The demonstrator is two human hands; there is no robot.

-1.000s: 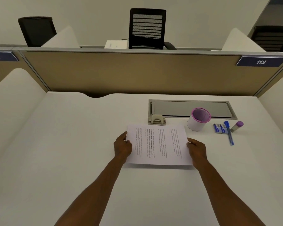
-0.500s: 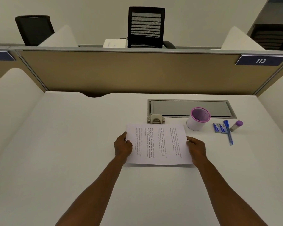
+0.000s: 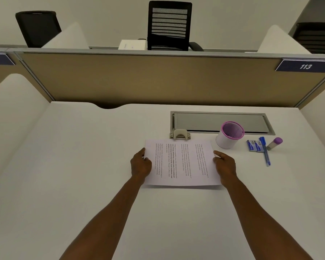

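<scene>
**Paper meets the hole punch**

The paper (image 3: pixel 182 164) lies flat in the middle of the desk (image 3: pixel 83 166), turned sideways. The left hand (image 3: pixel 140 164) pinches its left edge and the right hand (image 3: pixel 225 164) pinches its right edge, thumbs on top. The far edge touches the hole punch (image 3: pixel 180 135). I think the step is sliding that edge into the punch slot. The next move needs a small, straight push so the sheet goes in even. The desk is bare on the left. The pen cup (image 3: pixel 229 135) stands just beside the far right corner, so room is tight there.
</scene>
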